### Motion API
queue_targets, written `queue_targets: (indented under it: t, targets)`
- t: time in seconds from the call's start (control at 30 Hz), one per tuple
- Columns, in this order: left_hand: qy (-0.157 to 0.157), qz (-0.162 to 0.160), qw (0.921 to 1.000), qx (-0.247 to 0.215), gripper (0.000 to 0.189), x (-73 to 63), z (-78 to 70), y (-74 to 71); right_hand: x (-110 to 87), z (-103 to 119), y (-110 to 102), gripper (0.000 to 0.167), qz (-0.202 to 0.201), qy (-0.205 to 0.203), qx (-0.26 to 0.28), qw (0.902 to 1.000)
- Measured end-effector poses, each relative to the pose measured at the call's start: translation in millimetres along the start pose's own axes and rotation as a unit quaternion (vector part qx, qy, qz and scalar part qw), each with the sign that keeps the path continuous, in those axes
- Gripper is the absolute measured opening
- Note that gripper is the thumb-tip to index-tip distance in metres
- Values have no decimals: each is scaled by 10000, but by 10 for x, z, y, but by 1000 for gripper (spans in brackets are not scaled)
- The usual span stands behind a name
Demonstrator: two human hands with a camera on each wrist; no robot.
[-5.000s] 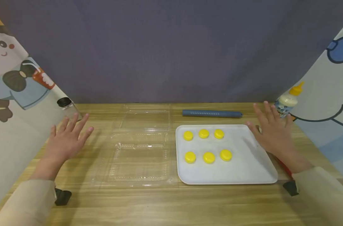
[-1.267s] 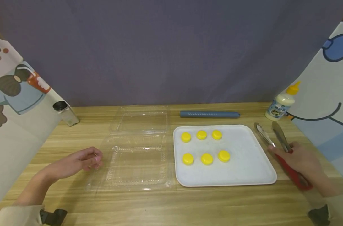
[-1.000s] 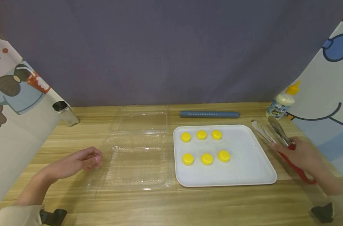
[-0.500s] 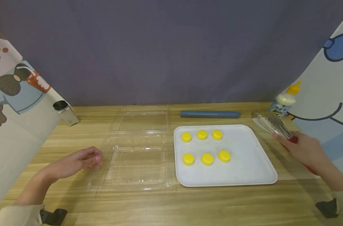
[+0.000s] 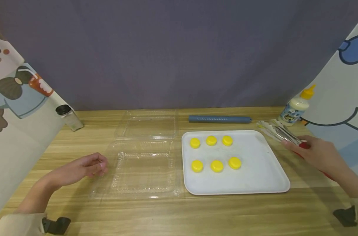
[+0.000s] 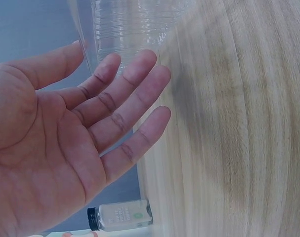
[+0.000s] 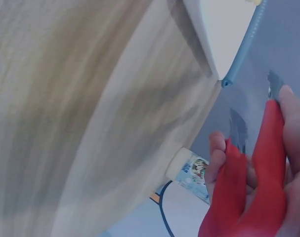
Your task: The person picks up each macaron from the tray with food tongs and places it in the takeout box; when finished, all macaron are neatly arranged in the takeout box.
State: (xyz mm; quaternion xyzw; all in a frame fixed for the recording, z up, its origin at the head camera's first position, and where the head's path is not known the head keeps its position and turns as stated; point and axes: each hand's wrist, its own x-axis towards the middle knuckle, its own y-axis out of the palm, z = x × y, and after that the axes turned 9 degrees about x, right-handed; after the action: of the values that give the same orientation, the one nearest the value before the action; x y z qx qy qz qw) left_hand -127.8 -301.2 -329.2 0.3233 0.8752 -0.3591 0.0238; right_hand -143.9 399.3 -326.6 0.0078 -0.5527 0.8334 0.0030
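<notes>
Here lie six discs (image 5: 217,166) — right grip (image 5: 319,154) holds one tongs (image 7: 267,168).

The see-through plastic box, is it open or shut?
Open: the see-through plastic box lies spread out, its back half behind its front half, not folded over it.

Pale wood-grain surface (image 5: 179,216) filled much of the lower half of the frame. A clear plastic container (image 5: 145,170) lay open left of centre; a white tray (image 5: 258,170) lay just beside it, right of centre. Blue-grey bar (image 5: 219,119) lay above the tray. Black-lidded jar (image 5: 70,119) stood middle left, yellow-capped bottle (image 5: 294,109) middle right.
</notes>
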Motion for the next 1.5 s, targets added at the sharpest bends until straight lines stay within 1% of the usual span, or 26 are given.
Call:
queue_targets:
  t: [0.13, 0.4, 0.47, 0.6, 0.7, 0.87, 1.1, 1.23, 1.37, 1.5]
  targets:
    - [-55, 2, 10000, -9, 26, 1, -2, 0, 37, 28, -53, 88, 211, -2, -64, 9998]
    - [-151, 8, 9999, 48, 27, 1, -15, -1, 77, 110, -153, 81, 408, -294, -22, 9987]
    - [-172, 8, 9998, 57, 27, 2, -18, 1, 79, 140, -178, 78, 439, -405, -84, 9982]
    - [-135, 17, 9999, 64, 26, 4, -20, 4, 64, 227, -209, 73, 495, -625, -80, 9968]
    - [-98, 38, 9999, 67, 25, 11, -22, 7, 47, 299, -223, 72, 636, -707, -14, 9955]
    - [-74, 38, 9999, 72, 25, 11, -29, 7, -6, 404, -200, 69, 834, -892, 47, 9925]
    - [-129, 32, 9999, 61, 26, 5, -30, 8, -91, 514, -111, 63, 872, -1084, 249, 9900]
    - [-131, 21, 9999, 29, 26, 2, -28, 12, -130, 562, -67, 62, 919, -1019, 154, 9904]
    - [-112, 23, 9999, -7, 25, 0, -32, 14, -176, 596, -23, 65, 1044, -755, 154, 9915]
    - [-233, 21, 9997, 47, 28, -6, -41, 11, -212, 597, 26, 69, 1146, -613, 131, 9914]
